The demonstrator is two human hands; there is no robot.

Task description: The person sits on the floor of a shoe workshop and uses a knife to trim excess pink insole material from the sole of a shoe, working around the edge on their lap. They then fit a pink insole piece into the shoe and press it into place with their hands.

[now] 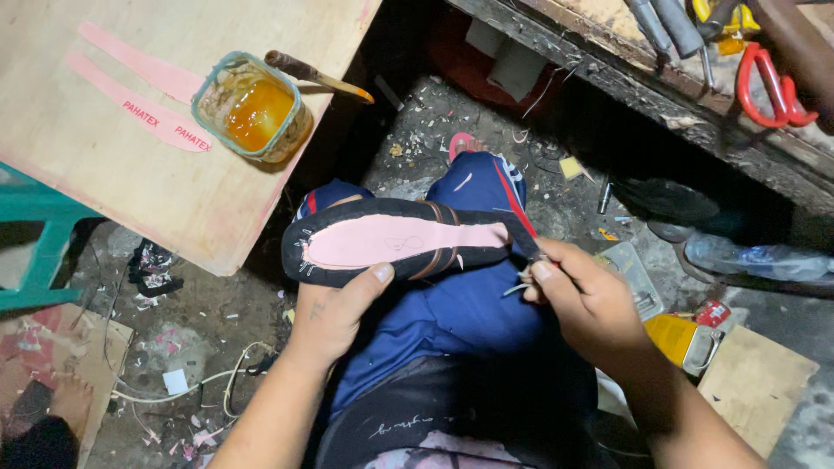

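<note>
Holding a shoe upper bottom-up over the lap: black upper stretched around a pink insole board, brown strap band across it near the right-hand third. Long axis runs roughly left-right in the head view, nearly level; the broad rounded end points left, the narrow end points right toward the right hand. It sits above the blue trousers, clear of the floor.

Left hand comes up from below, fingers closed around the lower edge of the upper near the middle, thumb pressed flat on the black rim.

Right hand is at the narrow end, fingers pinched shut on the black material there. A thin pale metal tool sticks out left from under the fingers; cannot tell exactly what it is or how it's gripped.

Around it: wooden board upper left carrying two pink insole cutouts and a glue tub with amber glue, brush resting across its rim, bristles pointing right. Red-handled scissors on the bench top right. Yellow can on the floor, just right of the right forearm. Floor littered with scraps.
</note>
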